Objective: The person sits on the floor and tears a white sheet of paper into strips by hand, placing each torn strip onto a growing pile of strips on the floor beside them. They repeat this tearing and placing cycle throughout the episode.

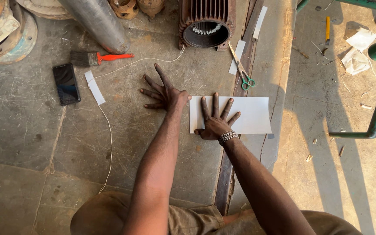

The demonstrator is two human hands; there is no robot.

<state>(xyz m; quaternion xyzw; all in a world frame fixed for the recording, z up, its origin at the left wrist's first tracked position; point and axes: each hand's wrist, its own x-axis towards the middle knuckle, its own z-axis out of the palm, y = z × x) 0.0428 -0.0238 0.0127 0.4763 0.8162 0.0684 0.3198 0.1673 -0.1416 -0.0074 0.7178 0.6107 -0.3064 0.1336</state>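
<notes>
Pressing flat with fingers spread, the right hand lies open on the left part of a white paper sheet spread on the concrete floor; a metal bracelet circles its wrist. Just beside the sheet's left edge, the left hand rests open on the bare floor, fingers splayed and holding nothing. A thin white cord trails to the left of it. Farther out lie a black phone, a narrow paper strip and green-handled scissors. Beyond them sit an orange-handled brush and a ribbed motor housing.
</notes>
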